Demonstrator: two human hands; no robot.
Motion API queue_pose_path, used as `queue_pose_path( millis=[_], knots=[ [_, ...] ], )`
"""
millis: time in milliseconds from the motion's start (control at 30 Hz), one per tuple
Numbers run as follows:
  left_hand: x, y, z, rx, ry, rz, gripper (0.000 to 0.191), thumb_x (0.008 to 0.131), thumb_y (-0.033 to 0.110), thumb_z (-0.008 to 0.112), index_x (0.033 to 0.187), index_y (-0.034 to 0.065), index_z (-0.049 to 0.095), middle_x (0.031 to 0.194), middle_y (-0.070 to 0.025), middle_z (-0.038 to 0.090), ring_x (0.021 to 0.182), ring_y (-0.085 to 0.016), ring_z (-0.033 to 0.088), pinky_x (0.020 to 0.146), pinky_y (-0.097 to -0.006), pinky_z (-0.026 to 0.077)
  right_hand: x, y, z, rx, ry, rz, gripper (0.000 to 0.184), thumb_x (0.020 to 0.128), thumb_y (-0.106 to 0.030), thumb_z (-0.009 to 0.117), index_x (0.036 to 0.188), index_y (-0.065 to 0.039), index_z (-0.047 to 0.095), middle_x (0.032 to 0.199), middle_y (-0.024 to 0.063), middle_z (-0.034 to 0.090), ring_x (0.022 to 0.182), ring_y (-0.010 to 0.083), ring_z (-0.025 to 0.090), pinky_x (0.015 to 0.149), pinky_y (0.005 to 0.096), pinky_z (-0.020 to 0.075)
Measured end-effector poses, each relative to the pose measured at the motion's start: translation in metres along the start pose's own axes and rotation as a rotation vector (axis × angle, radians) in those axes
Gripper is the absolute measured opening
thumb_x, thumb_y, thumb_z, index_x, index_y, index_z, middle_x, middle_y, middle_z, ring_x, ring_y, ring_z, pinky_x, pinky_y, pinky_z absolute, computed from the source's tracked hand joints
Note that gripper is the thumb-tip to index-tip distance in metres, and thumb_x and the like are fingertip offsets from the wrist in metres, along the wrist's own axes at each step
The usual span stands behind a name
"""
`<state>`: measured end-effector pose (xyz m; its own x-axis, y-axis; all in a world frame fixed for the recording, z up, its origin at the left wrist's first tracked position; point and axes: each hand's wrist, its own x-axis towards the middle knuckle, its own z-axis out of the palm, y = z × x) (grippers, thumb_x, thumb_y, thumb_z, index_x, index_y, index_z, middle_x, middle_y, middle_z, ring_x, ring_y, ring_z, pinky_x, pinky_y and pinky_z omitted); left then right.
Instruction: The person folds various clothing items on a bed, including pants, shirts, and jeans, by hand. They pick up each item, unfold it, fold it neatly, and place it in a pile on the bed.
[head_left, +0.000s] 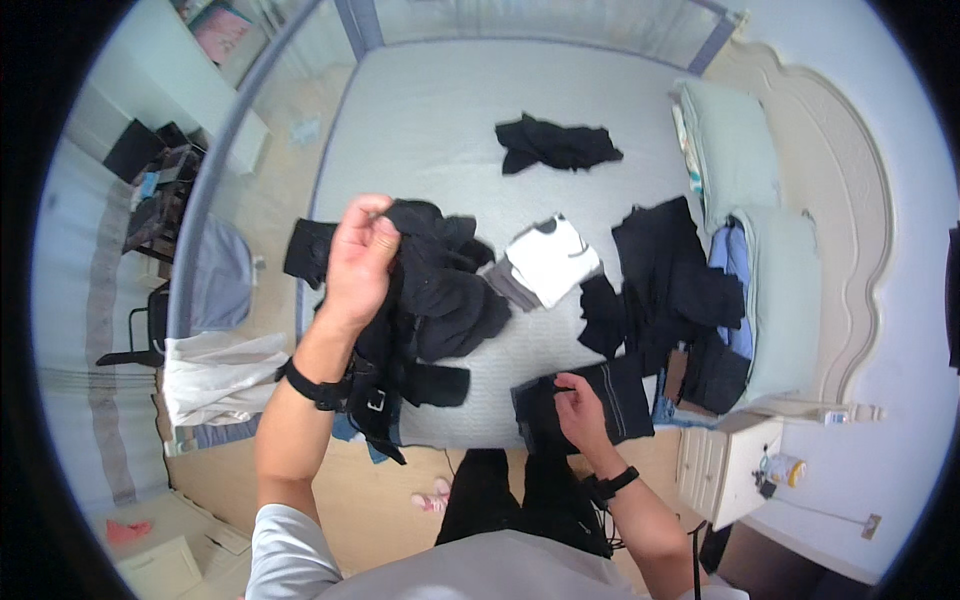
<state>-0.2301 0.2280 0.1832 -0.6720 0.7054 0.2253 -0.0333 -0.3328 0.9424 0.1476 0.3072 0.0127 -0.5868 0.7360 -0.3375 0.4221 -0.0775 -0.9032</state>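
My left hand (364, 259) pinches a black garment (442, 285) at its upper left edge, thumb against fingers, over a heap of dark clothes on the bed. A belt buckle (377, 400) shows at the heap's lower part. My right hand (577, 409) is above a folded dark garment with pale stitching (626, 401) at the bed's near edge; whether it grips the cloth I cannot tell. Between the hands and farther back, a folded white garment (551, 259) lies on folded grey cloth (511, 286). Beyond that is a crumpled black garment (555, 145).
Black clothes (660, 277) are piled at the right, beside pillows (784, 307) and the headboard (847, 195). A mesh bed rail (217, 172) runs along the left, with white cloth (217, 379) over its near end. A white nightstand (724, 469) stands at the lower right.
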Motion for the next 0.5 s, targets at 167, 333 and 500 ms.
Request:
queue_pose_path(
  millis=[167, 333, 500],
  knots=[
    [-0.016, 0.170, 0.045, -0.200, -0.152, 0.202, 0.025, 0.105, 0.016, 0.060, 0.126, 0.0103, 0.049, 0.107, -0.0024, 0.066, 0.095, -0.012, 0.066, 0.084, -0.0261, 0.055, 0.023, -0.113, -0.024, 0.194, -0.067, -0.387, 0.038, 0.095, -0.004, 0.065, 0.132, 0.000, 0.057, 0.128, 0.0120, 0.062, 0.111, 0.0196, 0.063, 0.091, 0.0334, 0.0536],
    [-0.062, 0.286, 0.083, -0.243, -0.366, 0.243, 0.035, 0.102, 0.022, 0.066, 0.127, 0.0125, 0.044, 0.122, -0.0150, 0.065, 0.115, -0.028, 0.065, 0.103, -0.0426, 0.052, 0.040, -0.240, -0.077, 0.119, 0.270, -0.882, 0.053, 0.089, -0.011, 0.073, 0.137, 0.000, 0.053, 0.139, 0.0189, 0.053, 0.130, 0.0329, 0.052, 0.110, 0.0433, 0.0417],
    [-0.106, 0.335, 0.107, -0.235, -0.176, 0.323, 0.022, 0.108, 0.021, 0.054, 0.127, 0.0121, 0.049, 0.128, -0.0117, 0.065, 0.121, -0.027, 0.064, 0.107, -0.0437, 0.052, 0.029, -0.298, -0.073, -0.066, -0.463, -0.712, 0.094, 0.078, -0.033, 0.088, 0.152, -0.001, 0.039, 0.148, 0.0203, 0.048, 0.136, 0.0318, 0.047, 0.115, 0.0422, 0.0376]
  ],
)
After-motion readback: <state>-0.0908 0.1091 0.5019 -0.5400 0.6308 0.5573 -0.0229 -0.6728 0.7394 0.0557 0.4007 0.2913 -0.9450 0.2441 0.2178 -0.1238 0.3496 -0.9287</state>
